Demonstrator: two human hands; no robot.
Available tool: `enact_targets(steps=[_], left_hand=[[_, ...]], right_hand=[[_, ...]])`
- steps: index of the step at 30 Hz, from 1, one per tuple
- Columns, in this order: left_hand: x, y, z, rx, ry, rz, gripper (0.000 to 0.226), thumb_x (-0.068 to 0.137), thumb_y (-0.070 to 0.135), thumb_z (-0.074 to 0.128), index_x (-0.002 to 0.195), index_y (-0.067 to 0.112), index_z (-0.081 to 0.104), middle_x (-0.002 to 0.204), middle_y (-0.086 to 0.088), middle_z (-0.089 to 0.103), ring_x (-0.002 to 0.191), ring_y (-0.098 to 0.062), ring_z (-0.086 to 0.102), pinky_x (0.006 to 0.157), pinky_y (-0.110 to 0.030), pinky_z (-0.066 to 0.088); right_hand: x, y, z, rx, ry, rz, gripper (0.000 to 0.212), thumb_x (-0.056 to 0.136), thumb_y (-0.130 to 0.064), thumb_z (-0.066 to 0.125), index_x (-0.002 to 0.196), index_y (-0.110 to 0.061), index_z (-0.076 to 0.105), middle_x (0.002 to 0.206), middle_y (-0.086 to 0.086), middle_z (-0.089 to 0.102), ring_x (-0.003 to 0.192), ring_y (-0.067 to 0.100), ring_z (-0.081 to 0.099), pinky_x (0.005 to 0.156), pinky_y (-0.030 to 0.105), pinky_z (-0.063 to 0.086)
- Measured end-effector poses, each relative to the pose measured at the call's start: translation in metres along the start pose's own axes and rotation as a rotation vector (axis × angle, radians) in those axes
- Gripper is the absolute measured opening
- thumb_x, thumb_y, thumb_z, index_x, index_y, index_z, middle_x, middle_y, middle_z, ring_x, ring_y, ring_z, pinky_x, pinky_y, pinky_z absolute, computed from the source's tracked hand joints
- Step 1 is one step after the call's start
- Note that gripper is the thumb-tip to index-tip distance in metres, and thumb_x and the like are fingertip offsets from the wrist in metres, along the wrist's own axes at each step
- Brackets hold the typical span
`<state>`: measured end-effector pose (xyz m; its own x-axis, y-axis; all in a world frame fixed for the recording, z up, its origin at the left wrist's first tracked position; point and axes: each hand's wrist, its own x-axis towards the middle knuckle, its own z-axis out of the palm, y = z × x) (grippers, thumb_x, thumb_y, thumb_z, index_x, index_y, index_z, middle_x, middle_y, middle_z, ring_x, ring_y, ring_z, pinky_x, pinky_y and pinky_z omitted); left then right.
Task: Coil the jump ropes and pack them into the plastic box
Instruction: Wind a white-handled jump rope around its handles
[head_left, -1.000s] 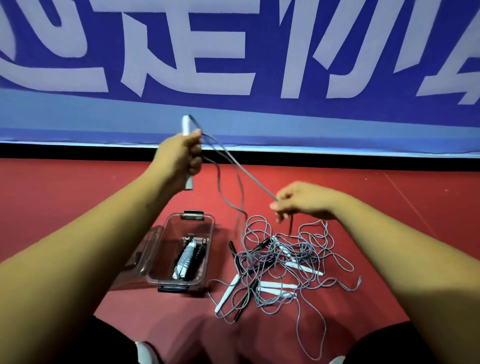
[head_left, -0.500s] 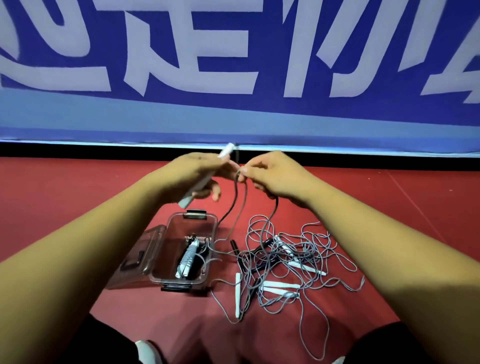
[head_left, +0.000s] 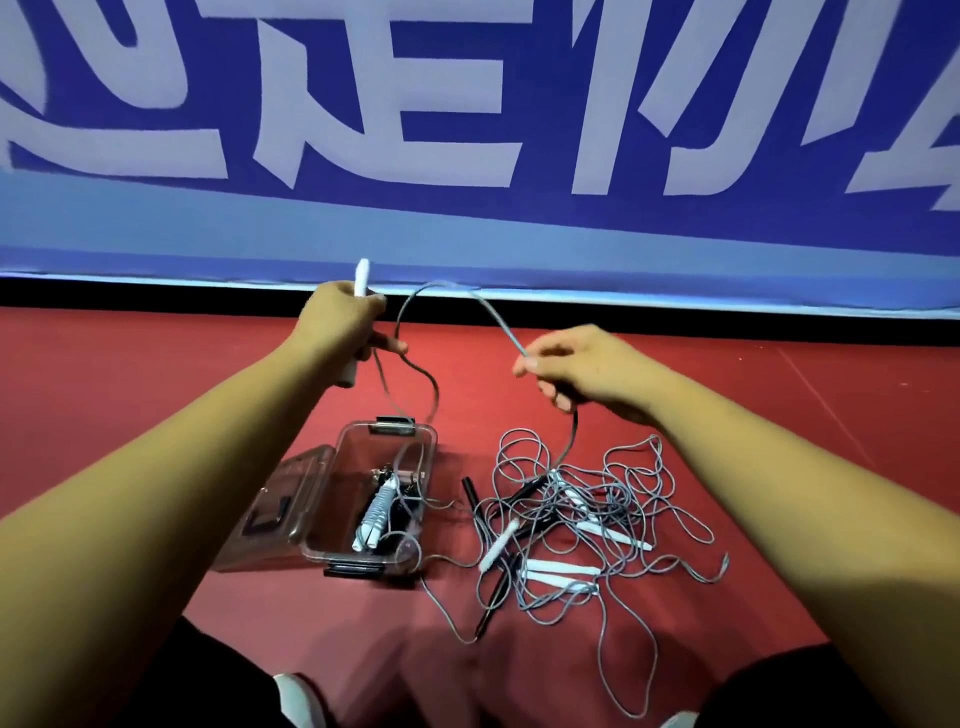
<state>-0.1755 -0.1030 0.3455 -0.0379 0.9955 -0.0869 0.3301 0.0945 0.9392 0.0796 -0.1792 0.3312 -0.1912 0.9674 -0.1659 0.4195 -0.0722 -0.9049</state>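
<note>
My left hand (head_left: 340, 325) grips a white jump-rope handle (head_left: 360, 275) upright, with loops of grey cord hanging below it. That grey cord (head_left: 470, 299) arcs over to my right hand (head_left: 582, 371), which pinches it. From there the cord drops to a tangled pile of jump ropes (head_left: 576, 514) on the red floor, with several white and black handles in it. A clear plastic box (head_left: 343, 457) stands open at the left of the pile. Inside lies one coiled rope (head_left: 376, 512) with white handles.
The box's lid (head_left: 275, 499) lies open flat on its left side. A blue banner (head_left: 467, 130) with large white characters runs along the wall behind. My dark-clothed legs and white shoes (head_left: 293, 696) show at the bottom edge.
My hands, close together half a second ago, have moved apart. The right hand slid along the cord to the right and down, and the left hand turned the handle upright.
</note>
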Motion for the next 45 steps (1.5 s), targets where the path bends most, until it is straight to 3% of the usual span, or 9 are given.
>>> enact_targets(steps=[5,9,14,19,23,27,30,38,45], left_hand=[[-0.035,0.022,0.021,-0.098,-0.368,0.161,0.024,0.098,0.020,0.057,0.115,0.004,0.062,0.105,-0.008,0.073,0.051,-0.023,0.064,0.038,-0.019,0.024],[-0.054,0.024,0.032,0.001,-0.655,0.153,0.023,0.099,0.022,0.053,0.102,0.000,0.061,0.078,-0.006,0.067,0.044,-0.019,0.054,0.036,-0.018,0.020],[-0.040,0.025,0.038,-0.297,-0.366,0.175,0.029,0.100,0.011,0.050,0.072,0.015,0.041,0.056,-0.002,0.033,0.036,-0.010,0.032,0.036,-0.014,0.017],[-0.015,0.016,0.017,-0.405,-0.165,0.074,0.019,0.099,0.009,0.048,0.080,0.011,0.049,0.066,-0.006,0.045,0.036,-0.010,0.043,0.034,-0.014,0.020],[-0.013,-0.007,0.013,0.133,-0.251,0.035,0.015,0.097,0.003,0.053,0.111,0.001,0.057,0.090,-0.013,0.058,0.058,-0.025,0.072,0.035,-0.017,0.024],[-0.025,0.000,0.026,0.062,-0.462,0.062,0.019,0.098,0.012,0.057,0.115,0.011,0.065,0.113,-0.007,0.070,0.065,-0.028,0.072,0.040,-0.020,0.024],[-0.041,0.007,0.037,0.152,-0.699,0.069,0.020,0.099,0.022,0.056,0.096,0.004,0.066,0.085,-0.006,0.073,0.049,-0.020,0.061,0.037,-0.019,0.025],[-0.023,0.011,0.037,-0.261,-0.257,0.084,0.024,0.098,0.008,0.054,0.075,0.014,0.048,0.068,-0.004,0.041,0.036,-0.010,0.039,0.037,-0.014,0.018],[-0.008,-0.011,0.022,0.157,-0.182,0.123,0.009,0.100,0.018,0.055,0.098,0.010,0.058,0.086,-0.009,0.054,0.053,-0.021,0.069,0.036,-0.020,0.028]], right_hand=[[-0.005,-0.038,0.019,-0.103,-0.029,-0.131,0.018,0.095,-0.010,0.057,0.092,0.000,0.071,0.056,0.005,0.047,0.044,0.014,0.036,0.043,0.022,0.029],[-0.005,-0.045,0.013,-0.074,0.085,-0.204,0.017,0.094,-0.011,0.060,0.081,-0.005,0.070,0.052,0.000,0.048,0.043,0.014,0.038,0.045,0.022,0.031],[0.001,0.000,-0.004,-0.006,-0.096,-0.024,0.010,0.092,0.000,0.058,0.082,-0.001,0.061,0.067,0.016,0.061,0.064,0.027,0.062,0.064,0.033,0.051],[0.001,0.066,-0.008,-0.021,-0.271,0.311,0.018,0.097,-0.008,0.053,0.081,-0.012,0.061,0.079,0.013,0.066,0.087,0.027,0.067,0.063,0.030,0.040],[0.006,0.053,0.007,0.051,-0.236,0.263,0.019,0.101,-0.015,0.048,0.093,-0.006,0.063,0.065,0.004,0.052,0.056,0.017,0.059,0.057,0.027,0.041],[0.009,0.020,0.017,0.011,-0.249,0.124,0.022,0.098,-0.011,0.053,0.096,0.003,0.069,0.055,0.000,0.043,0.048,0.013,0.036,0.049,0.024,0.031],[0.010,0.002,0.013,0.102,-0.163,0.010,0.020,0.096,-0.010,0.055,0.091,0.004,0.069,0.051,-0.003,0.038,0.046,0.012,0.032,0.049,0.024,0.026],[0.003,0.048,-0.008,0.000,-0.307,0.183,0.019,0.098,-0.010,0.053,0.083,-0.009,0.064,0.075,0.010,0.063,0.085,0.027,0.064,0.083,0.040,0.047],[0.009,0.027,0.008,0.444,0.103,0.306,0.026,0.102,-0.014,0.036,0.084,-0.008,0.054,0.049,-0.003,0.038,0.048,0.016,0.045,0.058,0.029,0.039]])
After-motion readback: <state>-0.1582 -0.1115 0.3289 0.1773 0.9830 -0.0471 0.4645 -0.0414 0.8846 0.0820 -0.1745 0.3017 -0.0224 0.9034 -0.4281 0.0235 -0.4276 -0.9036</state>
